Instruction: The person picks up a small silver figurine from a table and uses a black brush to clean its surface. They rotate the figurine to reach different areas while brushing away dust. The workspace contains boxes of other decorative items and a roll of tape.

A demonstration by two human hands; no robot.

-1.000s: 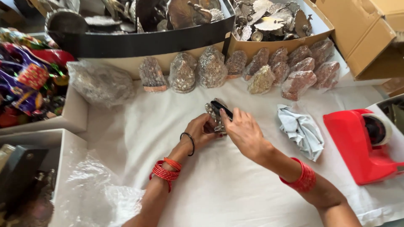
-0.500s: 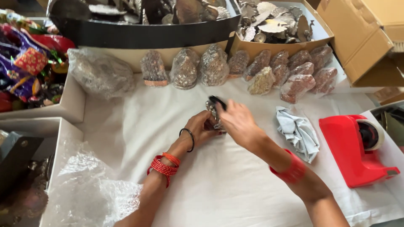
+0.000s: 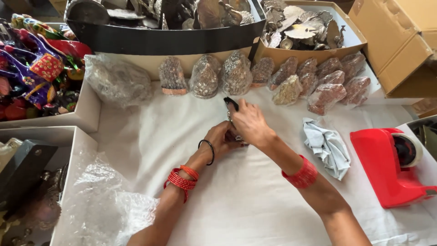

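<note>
At nine o'clock sits a box of painted figures [image 3: 32,68], and below it, at seven, a white box [image 3: 68,182] with bubble wrap [image 3: 109,205] spilling over its rim. A loose plastic bundle [image 3: 117,82] lies at ten, starting a row of wrapped pieces [image 3: 205,77] that runs along the back towards one o'clock; as far as the view shows, these are already done, while the black tray [image 3: 159,41] and the carton [image 3: 318,50] behind them hold bare metal pieces, which look to be left. At the centre of the white cloth [image 3: 255,200], the left hand [image 3: 223,140] cups the lower part of a small metal piece [image 3: 233,119], fingers curled shut around it. The right hand [image 3: 249,123] closes over its top, with a dark tip [image 3: 231,103] poking out at twelve. The piece is mostly hidden between the palms, so whether it is wrapped cannot be told. Open cloth spreads from five to seven below the forearms, the best room for moving. At three lies a crumpled rag [image 3: 327,146], then a red tape dispenser [image 3: 387,168] near the right edge, and brown cartons [image 3: 400,45] crowd two o'clock.
</note>
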